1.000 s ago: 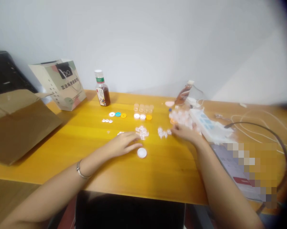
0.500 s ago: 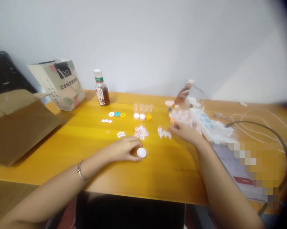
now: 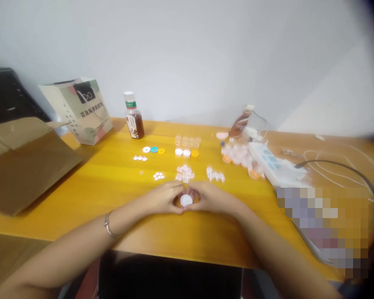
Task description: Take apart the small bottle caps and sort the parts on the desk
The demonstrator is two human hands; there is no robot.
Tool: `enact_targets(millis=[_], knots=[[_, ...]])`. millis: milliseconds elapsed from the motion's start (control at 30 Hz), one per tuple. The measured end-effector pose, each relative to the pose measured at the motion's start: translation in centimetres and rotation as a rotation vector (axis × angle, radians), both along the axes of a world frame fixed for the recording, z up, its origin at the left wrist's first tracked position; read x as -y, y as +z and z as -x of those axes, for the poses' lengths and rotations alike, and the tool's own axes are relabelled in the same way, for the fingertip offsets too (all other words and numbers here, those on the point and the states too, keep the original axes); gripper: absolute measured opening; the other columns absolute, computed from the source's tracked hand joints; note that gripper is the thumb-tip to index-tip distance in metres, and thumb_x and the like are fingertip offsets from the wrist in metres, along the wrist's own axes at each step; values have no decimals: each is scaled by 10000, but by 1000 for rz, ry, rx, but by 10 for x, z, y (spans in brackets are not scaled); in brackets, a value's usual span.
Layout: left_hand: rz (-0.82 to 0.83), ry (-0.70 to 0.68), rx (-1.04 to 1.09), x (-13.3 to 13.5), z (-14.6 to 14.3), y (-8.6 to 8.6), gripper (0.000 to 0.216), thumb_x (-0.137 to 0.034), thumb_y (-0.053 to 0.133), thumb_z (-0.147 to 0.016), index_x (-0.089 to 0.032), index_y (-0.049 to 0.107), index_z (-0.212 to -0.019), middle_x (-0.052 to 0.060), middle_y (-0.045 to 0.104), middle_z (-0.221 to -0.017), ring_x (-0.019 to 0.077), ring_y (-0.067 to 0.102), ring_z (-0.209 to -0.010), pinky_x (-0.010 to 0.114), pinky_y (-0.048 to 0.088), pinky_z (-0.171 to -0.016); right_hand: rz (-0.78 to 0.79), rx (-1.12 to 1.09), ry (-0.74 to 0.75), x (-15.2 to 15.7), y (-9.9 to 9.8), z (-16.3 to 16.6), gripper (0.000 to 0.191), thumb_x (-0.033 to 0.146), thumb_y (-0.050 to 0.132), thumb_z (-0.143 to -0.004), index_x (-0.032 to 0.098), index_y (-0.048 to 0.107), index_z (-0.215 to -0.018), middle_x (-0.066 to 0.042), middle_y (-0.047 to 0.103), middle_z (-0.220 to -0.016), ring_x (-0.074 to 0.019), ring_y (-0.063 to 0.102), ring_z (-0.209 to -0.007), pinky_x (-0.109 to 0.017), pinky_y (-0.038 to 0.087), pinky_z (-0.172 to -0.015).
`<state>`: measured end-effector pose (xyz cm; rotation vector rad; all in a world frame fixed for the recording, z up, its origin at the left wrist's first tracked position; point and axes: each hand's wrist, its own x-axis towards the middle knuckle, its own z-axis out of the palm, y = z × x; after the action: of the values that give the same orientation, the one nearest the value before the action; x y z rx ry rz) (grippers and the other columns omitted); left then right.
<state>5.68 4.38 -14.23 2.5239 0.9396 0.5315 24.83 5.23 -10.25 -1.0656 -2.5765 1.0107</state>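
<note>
A small white round cap-like piece [image 3: 186, 200] is at the middle of the table's near part, between my two hands. My left hand [image 3: 168, 197] curves round its left side, thumb and fingers closed on the rim. From the right, my right hand [image 3: 212, 197] grips the other side, its fingertips close to those of the left. Just beyond the hands are a cluster of white patterned pieces [image 3: 184, 172], a group of small white discs [image 3: 158, 176] and a pile of small white parts [image 3: 215, 174]. What lies under the fingertips is hidden.
Behind stand white and yellow rings [image 3: 187, 153], clear cups [image 3: 188, 141] and a row of coloured rings [image 3: 154, 149]. A dark drink bottle [image 3: 133, 118], a tilted bottle [image 3: 241, 121], clear plastic parts [image 3: 238, 153], a cardboard box [image 3: 28, 166] and a paper bag [image 3: 87, 112] surround them.
My right hand has moved from the clear plastic parts at the right to the white round piece, meeting my left hand. My left hand has stayed at the piece.
</note>
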Motion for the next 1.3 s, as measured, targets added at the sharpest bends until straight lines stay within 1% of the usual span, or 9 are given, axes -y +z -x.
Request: enact_targets(millis=[100, 167, 267, 367, 467, 633, 1000, 1200, 1300], knots=[[-28, -9, 13, 2, -1, -1, 233, -331, 596, -694, -160, 533, -838, 33, 538, -775, 151, 511, -716, 255, 430, -630, 6, -17, 0, 1, 5, -3, 163, 248, 647, -648, 184, 541, -754, 28, 571, -679, -107, 505, -603, -214, 376, -554], [-36, -11, 14, 2, -1, -2, 223, -315, 590, -690, -157, 538, -840, 29, 534, -763, 146, 506, -700, 252, 426, -622, 4, -57, -52, -1, 9, -7, 160, 244, 622, -656, 185, 556, -790, 26, 577, -685, -107, 514, -607, -214, 388, -559], [-19, 0, 16, 3, 0, -1, 199, -301, 578, -695, -158, 539, -828, 24, 535, -762, 134, 503, -684, 239, 420, -605, -102, -110, -296, -19, 11, -18, 211, 319, 584, -691, 176, 547, -841, 13, 571, -669, -115, 511, -592, -220, 389, -540], [-4, -9, 24, 2, 0, -1, 194, -296, 577, -698, -163, 540, -833, 23, 542, -778, 129, 505, -693, 235, 423, -615, -276, -48, -570, -53, 7, -30, 240, 341, 561, -699, 167, 530, -862, -13, 583, -690, -130, 518, -594, -230, 376, -531], [0, -20, 23, 2, 1, 0, 187, -297, 573, -707, -165, 538, -835, 24, 540, -789, 128, 508, -702, 233, 426, -621, -388, 109, -653, -86, 0, -35, 218, 306, 569, -678, 164, 543, -842, -36, 600, -710, -155, 537, -636, -240, 365, -549], [-3, -28, 29, 2, 2, 0, 201, -307, 570, -726, -171, 540, -870, 25, 531, -805, 129, 511, -707, 232, 429, -624, -420, 292, -673, -109, -7, -28, 169, 248, 530, -703, 153, 572, -837, -71, 618, -713, -180, 554, -676, -247, 346, -558], [3, -38, 17, 3, 2, 3, 203, -303, 564, -740, -170, 533, -889, 28, 527, -814, 133, 504, -723, 236, 427, -635, -409, 260, -681, -114, -16, -24, 211, 322, 537, -738, 148, 579, -849, -52, 612, -698, -162, 545, -646, -236, 339, -545], [7, -43, 23, 2, 3, 3, 204, -299, 561, -743, -170, 536, -899, 33, 533, -817, 137, 507, -726, 242, 436, -637, -402, 183, -739, -105, -10, -28, 289, 334, 568, -719, 139, 561, -932, -51, 610, -741, -152, 548, -646, -232, 369, -545], [11, -50, 23, 2, 3, 3, 206, -303, 559, -743, -171, 541, -900, 37, 539, -826, 139, 510, -729, 249, 442, -647, -321, 67, -636, -84, 2, -29, 203, 321, 543, -743, 154, 569, -856, -38, 601, -729, -135, 537, -625, -230, 387, -545]])
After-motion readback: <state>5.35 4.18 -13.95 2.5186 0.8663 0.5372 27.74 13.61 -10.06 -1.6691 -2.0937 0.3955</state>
